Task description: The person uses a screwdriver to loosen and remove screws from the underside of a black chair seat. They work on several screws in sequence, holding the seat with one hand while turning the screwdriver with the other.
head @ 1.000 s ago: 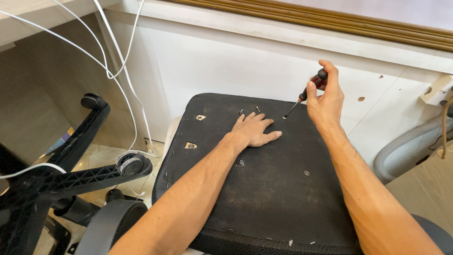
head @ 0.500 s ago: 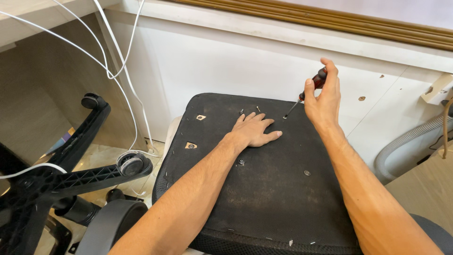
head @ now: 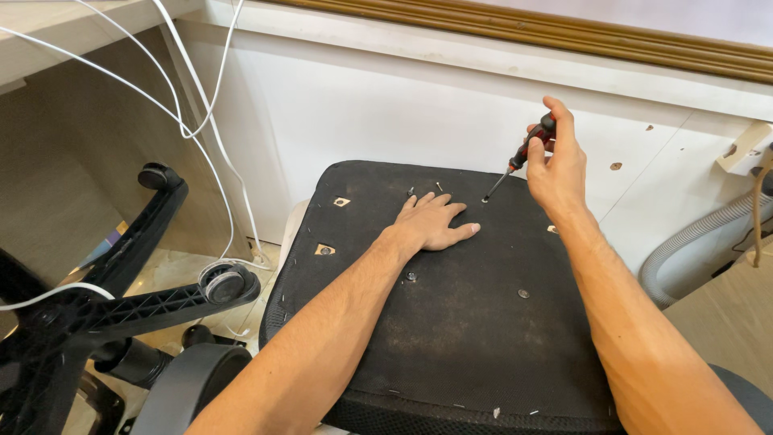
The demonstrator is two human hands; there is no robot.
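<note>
**Screwdriver at the far edge of an upturned chair seat**

Seen from the head camera, a black chair seat (head: 451,322) is lying upside down, its rough dark underside facing up and filling the middle of the picture. The right hand (head: 555,169) is gripping a screwdriver (head: 523,159) with a red and black handle, fingers wrapped around the handle and the thumb pointing up along it. The tool is slanting down and to the left, and its thin metal tip is touching the seat underside near the far edge. The left hand (head: 431,225) is lying flat and relaxed, palm down and fingers spread, holding nothing; it is pressing on the seat just beside the screwdriver tip, on its left. Both forearms are reaching in from the bottom of the picture.

Small square cut-outs (head: 342,202) with metal fittings are showing on the left part of the seat, and a couple of round screw heads (head: 522,293) are sitting nearer the middle. To the left, the black chair base (head: 121,306) with its wheels is lying on the floor. White cables (head: 201,121) are hanging down in front of a white wall panel (head: 362,105) behind the seat. A grey ribbed hose (head: 692,238) is curving along the right side.
</note>
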